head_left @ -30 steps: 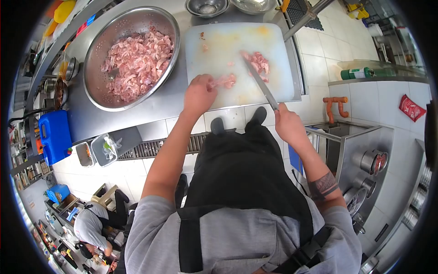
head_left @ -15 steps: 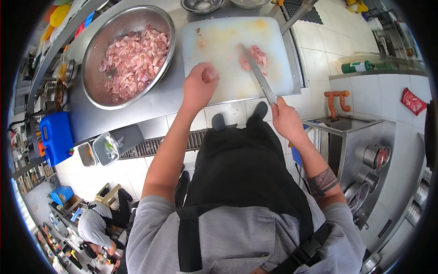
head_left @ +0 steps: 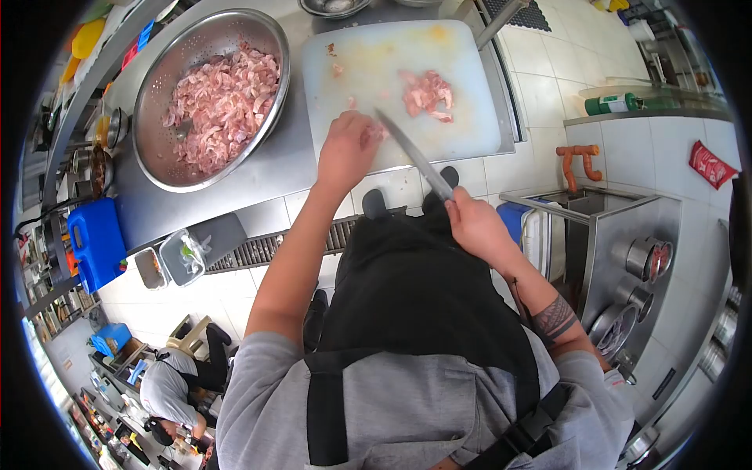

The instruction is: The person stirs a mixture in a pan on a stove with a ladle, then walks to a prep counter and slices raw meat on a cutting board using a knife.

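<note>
My left hand (head_left: 347,149) is closed around a piece of raw meat (head_left: 377,134) at the near edge of the white cutting board (head_left: 368,66). My right hand (head_left: 479,225) grips a long knife (head_left: 417,158) by its handle. The blade reaches up and left over the board, its tip close beside the meat in my left hand. A small heap of cut meat (head_left: 428,95) lies right of centre on the board. To the left stands a large steel colander (head_left: 153,106) full of raw meat strips (head_left: 223,102).
Steel bowls (head_left: 335,6) stand beyond the board. A blue jerrycan (head_left: 98,241) and small plastic bins (head_left: 182,254) are below the counter's left part. Another person (head_left: 168,384) bends over at the lower left. A metal-framed unit (head_left: 627,207) stands to my right.
The knife has moved left, away from the heap of cut meat and towards my left hand. My left hand has shifted slightly right and down. The heap on the board looks more spread out.
</note>
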Motion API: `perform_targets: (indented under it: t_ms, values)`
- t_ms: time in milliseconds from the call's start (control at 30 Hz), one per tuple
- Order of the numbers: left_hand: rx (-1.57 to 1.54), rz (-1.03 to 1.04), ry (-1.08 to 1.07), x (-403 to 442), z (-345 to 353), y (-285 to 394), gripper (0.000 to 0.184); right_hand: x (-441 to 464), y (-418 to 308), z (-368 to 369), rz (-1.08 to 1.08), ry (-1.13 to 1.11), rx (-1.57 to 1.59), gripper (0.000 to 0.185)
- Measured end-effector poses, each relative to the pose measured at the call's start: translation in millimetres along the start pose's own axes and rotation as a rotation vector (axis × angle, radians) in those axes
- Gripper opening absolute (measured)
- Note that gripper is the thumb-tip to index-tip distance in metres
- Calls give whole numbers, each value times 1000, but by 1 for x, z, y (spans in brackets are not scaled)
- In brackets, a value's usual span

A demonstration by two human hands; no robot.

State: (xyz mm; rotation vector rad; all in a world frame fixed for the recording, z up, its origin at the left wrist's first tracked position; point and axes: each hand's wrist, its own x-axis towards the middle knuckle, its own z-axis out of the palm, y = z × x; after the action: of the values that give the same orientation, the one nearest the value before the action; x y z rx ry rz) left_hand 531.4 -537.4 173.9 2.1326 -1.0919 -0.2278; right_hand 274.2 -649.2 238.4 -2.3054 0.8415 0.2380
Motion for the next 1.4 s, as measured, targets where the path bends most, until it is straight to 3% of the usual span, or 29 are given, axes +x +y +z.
perform_targets:
  t_ms: [267,300,567,667,733,833,933,1067,1300,1400]
  values:
    - [-81,0,-95,-4,8,-19,17,-1,-12,5,-11,-160,-85,13]
    - [-91,73,-36,-4,11,-22,20,7,-15,10,-8,-166,-81,13]
    - [-58,187,-20,-5,13,-27,24,115,-37,29,-181,-18,-123,16]
    - [-274,-10,-2,-15,10,-20,22,103,-31,1,-92,52,-188,15]
    - [-111,-4,123,-17,7,-12,20,72,-34,-9,-95,8,-204,15]
    - [-163,68,146,-14,13,-20,19,33,-35,-13,-75,-87,-227,14]
    - [-134,52,27,-6,17,-30,20,11,-36,-18,-16,-179,-230,14]
    - [-87,129,48,-2,21,-32,22,9,-30,-12,15,-227,-183,15]
    - [-101,169,-14,5,18,-39,21,109,-36,50,-168,-62,-100,21]
    - [-104,110,-54,3,12,-37,21,132,-48,32,-150,-50,-144,21]
